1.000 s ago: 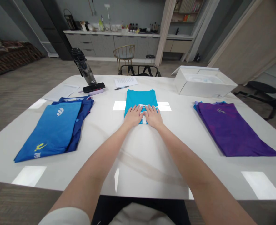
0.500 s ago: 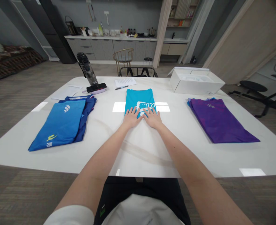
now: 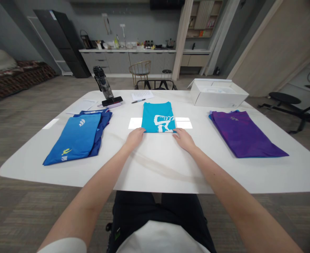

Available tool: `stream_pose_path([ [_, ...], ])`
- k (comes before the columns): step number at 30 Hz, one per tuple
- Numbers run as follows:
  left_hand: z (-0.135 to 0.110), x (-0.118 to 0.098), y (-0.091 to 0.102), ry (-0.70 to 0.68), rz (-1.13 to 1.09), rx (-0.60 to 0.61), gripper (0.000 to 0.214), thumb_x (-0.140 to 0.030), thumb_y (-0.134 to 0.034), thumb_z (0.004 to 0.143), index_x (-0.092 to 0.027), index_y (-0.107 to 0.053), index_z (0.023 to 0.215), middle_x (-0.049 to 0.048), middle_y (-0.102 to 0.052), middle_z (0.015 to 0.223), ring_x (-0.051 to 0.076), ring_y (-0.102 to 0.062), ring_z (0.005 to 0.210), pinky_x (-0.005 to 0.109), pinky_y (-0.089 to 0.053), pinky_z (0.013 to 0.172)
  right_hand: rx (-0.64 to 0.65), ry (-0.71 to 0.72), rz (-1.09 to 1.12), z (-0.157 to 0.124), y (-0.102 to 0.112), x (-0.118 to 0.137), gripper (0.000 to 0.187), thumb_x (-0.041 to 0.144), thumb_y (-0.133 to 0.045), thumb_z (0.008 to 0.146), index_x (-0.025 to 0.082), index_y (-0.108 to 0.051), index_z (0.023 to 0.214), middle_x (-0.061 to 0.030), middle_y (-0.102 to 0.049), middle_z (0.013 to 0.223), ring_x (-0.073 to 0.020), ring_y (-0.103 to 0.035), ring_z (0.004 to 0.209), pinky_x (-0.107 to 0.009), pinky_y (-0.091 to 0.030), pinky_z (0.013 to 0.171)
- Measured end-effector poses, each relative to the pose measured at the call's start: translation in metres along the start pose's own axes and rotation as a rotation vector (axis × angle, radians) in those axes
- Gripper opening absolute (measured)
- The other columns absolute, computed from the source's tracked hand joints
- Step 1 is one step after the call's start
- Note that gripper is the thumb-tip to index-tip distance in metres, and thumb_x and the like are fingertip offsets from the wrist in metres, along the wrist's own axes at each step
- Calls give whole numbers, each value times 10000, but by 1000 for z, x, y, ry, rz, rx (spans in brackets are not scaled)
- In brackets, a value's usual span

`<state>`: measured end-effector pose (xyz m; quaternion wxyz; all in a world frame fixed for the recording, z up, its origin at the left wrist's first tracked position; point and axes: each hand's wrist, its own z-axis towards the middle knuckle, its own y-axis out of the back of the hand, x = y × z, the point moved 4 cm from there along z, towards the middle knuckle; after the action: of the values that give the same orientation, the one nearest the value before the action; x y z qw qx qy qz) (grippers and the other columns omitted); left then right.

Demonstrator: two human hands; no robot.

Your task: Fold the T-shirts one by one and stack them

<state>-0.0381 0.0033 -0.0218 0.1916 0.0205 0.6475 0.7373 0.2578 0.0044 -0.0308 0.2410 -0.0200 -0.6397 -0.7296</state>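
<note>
A folded teal T-shirt (image 3: 151,117) with white lettering lies flat on the white table in front of me. My left hand (image 3: 135,138) is at its near left corner, fingers closed together on the edge. At the near right corner, my right hand (image 3: 184,138) pinches the edge in the same way, thumb below. Part of the fingertips is hidden by the cloth. To the left lies a stack of folded blue shirts (image 3: 74,135); a folded purple shirt (image 3: 245,135) lies to the right.
A handheld vacuum (image 3: 106,86) stands at the back left, near papers (image 3: 81,106). A pen (image 3: 138,101) and a printed sheet (image 3: 142,95) lie behind the teal shirt. An open white box (image 3: 218,96) sits at the back right of the table (image 3: 155,168).
Both hands have slid off the shirt's top, where they lay flat with fingers spread, and moved apart to its near corners, closing there. The view has tilted up slightly.
</note>
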Motion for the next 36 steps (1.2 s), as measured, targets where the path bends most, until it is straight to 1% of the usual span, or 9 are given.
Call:
stream_pose_path([
  [3, 1, 1, 3, -15, 43, -16, 442, -102, -381, 974, -228, -673, 1283, 69, -680, 1334, 228, -637, 1214, 339, -516, 1025, -58, -6, -25, 3, 3, -5, 368, 318, -452, 1042, 190, -689, 1294, -104, -672, 1305, -253, -560, 1228, -372, -412, 1085],
  [6, 6, -5, 2, 17, 84, -16, 411, -97, -394, 973, -228, -678, 1240, 83, -698, 1256, 237, -650, 1160, 344, -514, 997, -77, -41, -46, 9, 2, -5, 335, 322, -463, 1041, 228, -720, 1234, -100, -675, 1264, -275, -555, 1186, -389, -426, 1028],
  [10, 10, -15, 5, 51, 109, -10, 385, -99, -397, 976, -218, -684, 1205, 93, -701, 1230, 243, -649, 1127, 343, -502, 987, -83, -93, -39, 12, 2, -3, 299, 347, -492, 1035, 254, -734, 1184, -103, -671, 1186, -278, -564, 1121, -381, -440, 963],
  [15, 4, -21, 11, 65, 122, 17, 399, -79, -382, 967, -196, -692, 1189, 114, -704, 1210, 246, -644, 1122, 349, -489, 999, -27, -155, -62, 4, 6, 4, 282, 316, -484, 1039, 251, -723, 1174, -110, -667, 1149, -278, -581, 1101, -370, -440, 908],
  [18, -7, -25, 16, 43, 126, 53, 403, -58, -389, 947, -190, -709, 1152, 113, -714, 1180, 245, -660, 1082, 352, -496, 981, 30, -137, -63, -9, 10, 11, 279, 290, -482, 1039, 244, -711, 1189, -103, -677, 1140, -256, -610, 1050, -337, -438, 856],
  [22, -34, -30, 22, -3, 91, 75, 388, -52, -415, 926, -196, -716, 1124, 94, -722, 1169, 234, -665, 1081, 331, -501, 972, 68, -80, -110, -43, 18, 21, 249, 279, -498, 1032, 242, -723, 1133, -93, -689, 1098, -248, -627, 1018, -316, -430, 808],
  [26, -76, -39, 25, -47, 42, 73, 359, -65, -440, 916, -198, -720, 1098, 85, -725, 1156, 238, -665, 1095, 334, -513, 976, 50, -39, -106, -89, 25, 34, 249, 270, -486, 1036, 243, -722, 1110, -84, -690, 1059, -235, -637, 999, -308, -437, 815],
  [31, -132, -53, 26, -79, -33, 28, 324, -80, -447, 933, -205, -708, 1078, 79, -725, 1132, 236, -666, 1083, 351, -525, 986, 17, -52, -75, -144, 30, 49, 267, 291, -464, 1043, 261, -722, 1104, -72, -693, 1011, -231, -656, 962, -310, -455, 798],
  [36, -175, -68, 24, -42, -52, -9, 345, -64, -470, 920, -228, -707, 1110, 72, -722, 1163, 235, -656, 1127, 356, -519, 1019, -39, -82, -109, -178, 29, 59, 305, 302, -432, 1046, 255, -718, 1139, -91, -697, 1004, -257, -667, 960, -340, -467, 815],
])
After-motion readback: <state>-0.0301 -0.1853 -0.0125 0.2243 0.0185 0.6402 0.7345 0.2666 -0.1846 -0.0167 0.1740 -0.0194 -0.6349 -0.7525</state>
